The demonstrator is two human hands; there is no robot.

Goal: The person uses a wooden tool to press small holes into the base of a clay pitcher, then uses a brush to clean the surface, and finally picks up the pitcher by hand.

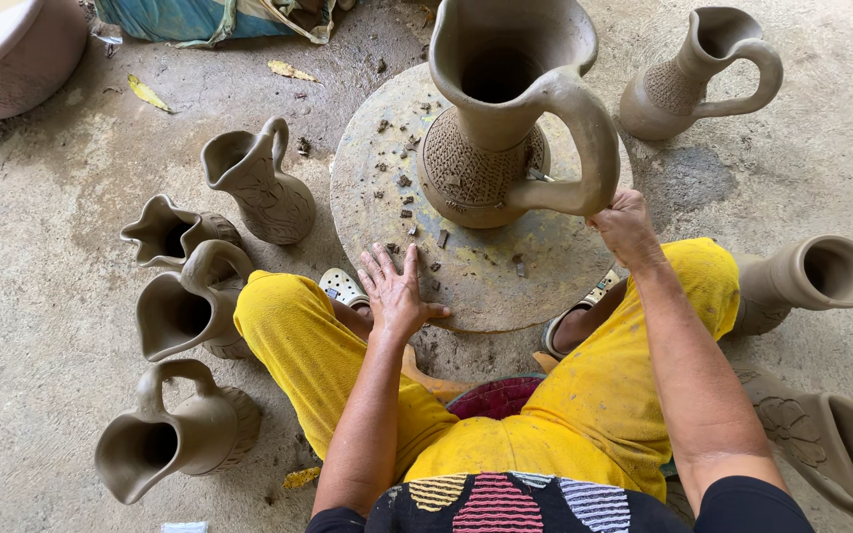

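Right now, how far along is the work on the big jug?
Done: the large clay jug stands shaped, handle attached, belly patterned. In hand: the right hand touches the handle's base; the left hand lies flat on the round turntable. Left: clay scraps litter the turntable.

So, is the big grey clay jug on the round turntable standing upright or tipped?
Upright: the big grey clay jug stands on its base on the round turntable, mouth up; the right hand touches its handle.

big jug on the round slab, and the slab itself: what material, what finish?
Big jug: looks like unfired clay, uniform matte grey-brown, with an incised crosshatch band on the belly. The right hand touches its handle.
Round slab: material unclear, possibly stone or concrete; mottled, worn surface strewn with clay crumbs. The left hand lies flat on it.
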